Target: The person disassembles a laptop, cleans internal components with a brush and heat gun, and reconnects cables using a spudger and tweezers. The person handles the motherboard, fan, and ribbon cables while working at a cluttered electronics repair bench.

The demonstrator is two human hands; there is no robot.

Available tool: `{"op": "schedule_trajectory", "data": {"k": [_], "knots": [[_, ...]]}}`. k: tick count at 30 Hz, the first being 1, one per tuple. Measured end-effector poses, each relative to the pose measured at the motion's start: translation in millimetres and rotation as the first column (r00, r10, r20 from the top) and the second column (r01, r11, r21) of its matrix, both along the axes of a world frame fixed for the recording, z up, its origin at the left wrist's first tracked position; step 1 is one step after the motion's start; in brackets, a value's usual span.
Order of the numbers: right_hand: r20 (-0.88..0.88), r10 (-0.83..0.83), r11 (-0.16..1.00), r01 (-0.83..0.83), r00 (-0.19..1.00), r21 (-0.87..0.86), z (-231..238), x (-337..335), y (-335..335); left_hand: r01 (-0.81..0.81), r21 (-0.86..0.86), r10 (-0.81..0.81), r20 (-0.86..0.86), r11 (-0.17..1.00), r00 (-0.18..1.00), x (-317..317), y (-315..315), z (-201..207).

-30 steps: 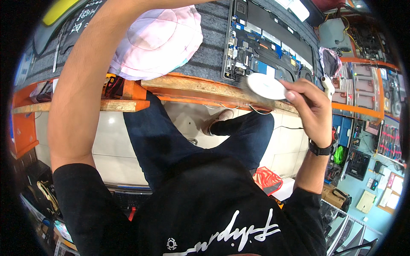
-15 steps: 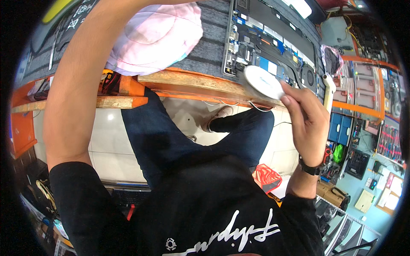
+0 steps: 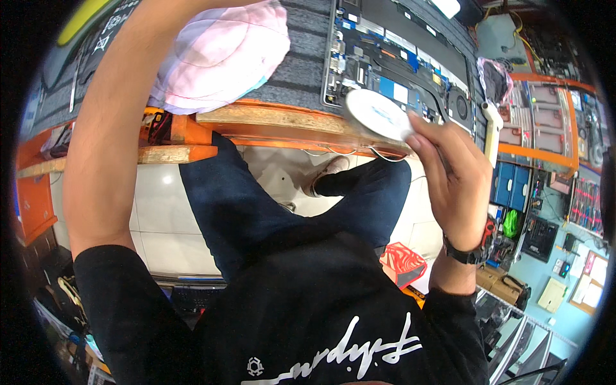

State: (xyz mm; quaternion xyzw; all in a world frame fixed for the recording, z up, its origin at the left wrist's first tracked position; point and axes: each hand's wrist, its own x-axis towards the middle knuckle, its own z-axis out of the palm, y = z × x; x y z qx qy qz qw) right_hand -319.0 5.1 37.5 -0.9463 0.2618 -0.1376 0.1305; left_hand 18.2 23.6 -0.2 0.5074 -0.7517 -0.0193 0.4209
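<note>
My right hand (image 3: 452,173) pinches the edge of a flat white round disc (image 3: 375,114) between thumb and fingers. The disc is tilted, slightly blurred, and has a faint bluish mark on its face; its exact kind I cannot make out. It is held over the near edge of an opened laptop (image 3: 391,61), whose circuit board, fan and dark battery are exposed. My left forearm reaches up across the bench and leaves the picture at the top, so my left hand is out of sight. Beside that forearm lies a crumpled pink and lilac cloth (image 3: 224,58).
The bench has a grey ribbed mat (image 3: 298,70) and an orange and bare-wood front edge (image 3: 269,123). An open drawer (image 3: 160,154) juts out at the left. At the right stand an orange-framed rack (image 3: 542,160) and blue drawers (image 3: 510,189).
The disc and my right hand have shifted slightly left in the picture. The bench, laptop and cloth also appear a little further left, as the view has moved.
</note>
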Motion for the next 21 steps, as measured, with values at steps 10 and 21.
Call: {"op": "schedule_trajectory", "data": {"k": [10,21], "knots": [[-0.011,-0.144,0.988,0.144,0.99,0.055,2,-46,-21,-0.062,0.027,0.062,0.004,0.998,0.998,-2,5,3],[-0.011,-0.04,0.996,0.041,0.999,0.082,2,-27,-20,-0.103,0.062,0.102,0.021,0.993,0.995,-5,12,5]]}}
